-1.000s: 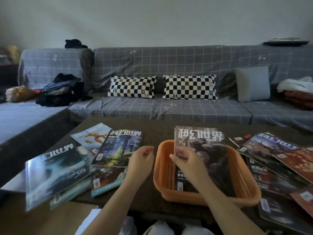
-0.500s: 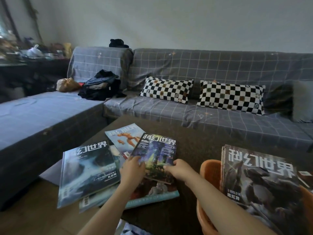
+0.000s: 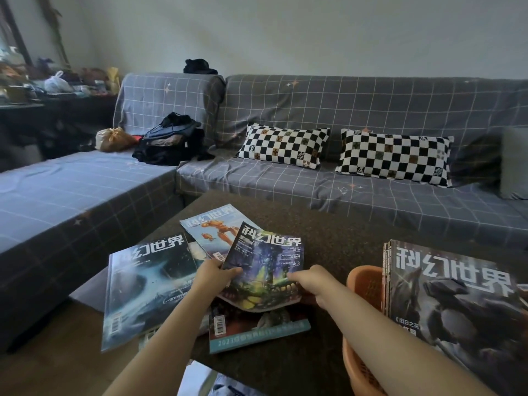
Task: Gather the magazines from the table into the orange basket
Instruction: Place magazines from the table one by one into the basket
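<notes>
A purple-and-green magazine [image 3: 267, 264] is lifted off the pile, its near edge sagging. My left hand [image 3: 213, 278] pinches its left edge and my right hand [image 3: 310, 281] grips its right edge. Under and around it lie a blue-grey magazine [image 3: 143, 284], one with an orange robot [image 3: 213, 228] and a teal-edged one [image 3: 257, 331]. The orange basket [image 3: 364, 284] stands at the right on the dark table [image 3: 337, 232], with several magazines [image 3: 457, 304] upright in it.
A grey checked sofa [image 3: 285, 192] wraps round the table's far and left sides, bearing two checkered pillows [image 3: 283, 145], a dark bag [image 3: 171, 138] and a grey cushion [image 3: 514, 164]. A cluttered sideboard [image 3: 43, 90] stands far left. Floor shows at the lower left.
Both hands left the basket and moved left to the pile. They took hold of the purple-and-green magazine and have raised it off the stack. The view swung left.
</notes>
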The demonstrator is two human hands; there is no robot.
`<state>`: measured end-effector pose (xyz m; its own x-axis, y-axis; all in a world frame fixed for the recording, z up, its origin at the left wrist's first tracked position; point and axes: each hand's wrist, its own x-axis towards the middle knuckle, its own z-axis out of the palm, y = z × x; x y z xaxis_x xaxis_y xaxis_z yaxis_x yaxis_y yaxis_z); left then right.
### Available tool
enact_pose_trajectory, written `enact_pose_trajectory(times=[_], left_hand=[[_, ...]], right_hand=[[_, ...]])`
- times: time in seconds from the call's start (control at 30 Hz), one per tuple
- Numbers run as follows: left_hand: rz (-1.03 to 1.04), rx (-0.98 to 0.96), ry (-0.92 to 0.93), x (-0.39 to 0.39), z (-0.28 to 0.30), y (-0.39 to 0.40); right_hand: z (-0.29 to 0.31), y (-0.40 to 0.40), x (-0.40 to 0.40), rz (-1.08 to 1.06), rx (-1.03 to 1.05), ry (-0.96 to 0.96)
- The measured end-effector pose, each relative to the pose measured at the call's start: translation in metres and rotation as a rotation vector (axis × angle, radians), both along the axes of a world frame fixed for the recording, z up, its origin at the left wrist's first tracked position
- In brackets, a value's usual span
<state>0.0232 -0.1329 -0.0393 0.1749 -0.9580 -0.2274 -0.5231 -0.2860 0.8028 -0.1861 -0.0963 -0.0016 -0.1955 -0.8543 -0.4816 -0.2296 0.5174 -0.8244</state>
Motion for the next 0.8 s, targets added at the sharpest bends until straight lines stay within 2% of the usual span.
enact_pose_trajectory(times=[0.17,0.33,0.4,0.57,0.67,0.8], left_hand=[[-0.027,-0.004,0.438,0.013,0.007,0.038],[-0.037,-0.156,0.72,0.015,0.036,0.089],[-0.103,-0.184,0.807,0.01,0.053,0.108],[-0.252,-0.223,0.83,-0.024,0.09,0.139],[-0.303,-0.227,0.755,-0.054,0.096,0.147],[-0.362,-0.216,0.761,-0.106,0.096,0.151]], right_hand=[[0.008,0.026,0.008,-0.029,-0.031,-0.124],[0.028,0.068,0.0,-0.04,-0.169,-0.346],[0.04,0.082,-0.01,-0.013,-0.297,-0.329],[0.065,0.113,-0.047,-0.047,-0.472,-0.289],[0.072,0.132,-0.079,-0.15,-0.542,-0.25],[0.073,0.157,-0.127,-0.232,-0.607,-0.148]])
